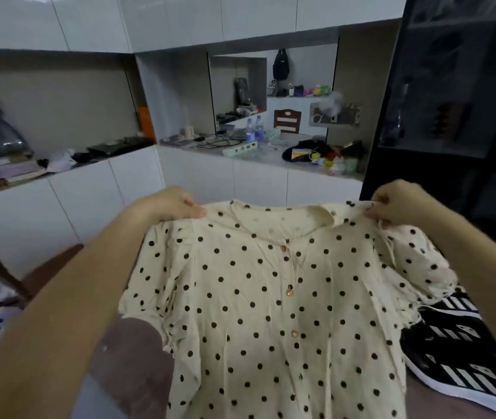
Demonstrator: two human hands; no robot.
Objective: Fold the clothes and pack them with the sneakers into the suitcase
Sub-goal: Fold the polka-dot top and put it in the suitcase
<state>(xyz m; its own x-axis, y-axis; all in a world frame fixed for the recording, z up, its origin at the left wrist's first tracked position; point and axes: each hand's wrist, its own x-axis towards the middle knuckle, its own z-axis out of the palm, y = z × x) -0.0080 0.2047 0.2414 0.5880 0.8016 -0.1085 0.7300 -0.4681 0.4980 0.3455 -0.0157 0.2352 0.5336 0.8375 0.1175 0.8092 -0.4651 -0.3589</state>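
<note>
Both hands are well apart, each pinching one shoulder of the cream polka-dot blouse: the left hand at one end of the neckline, the right hand at the other. The button front faces up and the body drapes back toward the person over the brown surface; whether the hem rests on it is out of view.

Thin, loose cloth held only at two points will likely sag in the middle, so a careless lay-down could tuck a short sleeve under or bunch the hem and spoil the fold. One sleeve hangs just above the black sneakers at the surface's right edge and may drag across them.

No suitcase is in view. Behind, white cabinets carry clutter, with water bottles and a power strip; dark shelving stands to the right.
</note>
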